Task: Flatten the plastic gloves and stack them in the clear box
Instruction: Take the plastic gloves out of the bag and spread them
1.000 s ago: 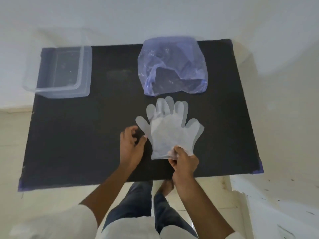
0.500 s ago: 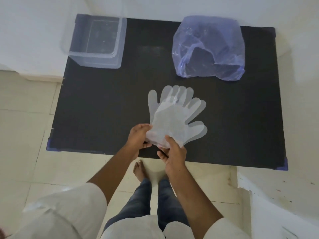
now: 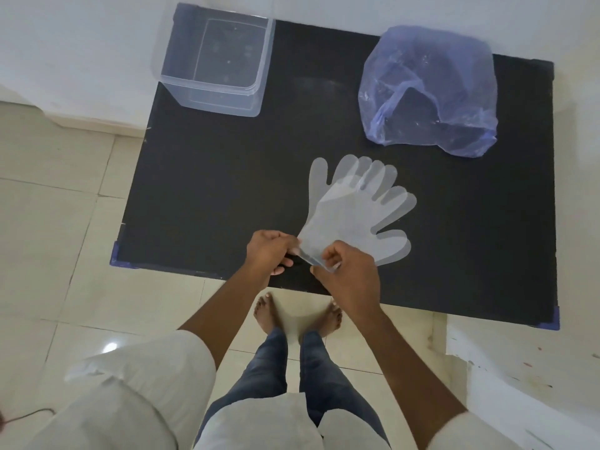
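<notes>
Both hands (image 3: 308, 254) at cuff edge of flat plastic gloves (image 3: 354, 216), fingers pointing away

Single head-worn wide-angle view, looking steeply down from above the standing person onto the black rectangular desk (image 3: 227, 177). Desk near, filling the upper frame and tilted slightly; pale tiled floor (image 3: 48, 222) and bare feet (image 3: 269, 313) directly below.

Both hands (image 3: 308, 254) pinch the plastic gloves (image 3: 354, 212) by the cuff.
</notes>
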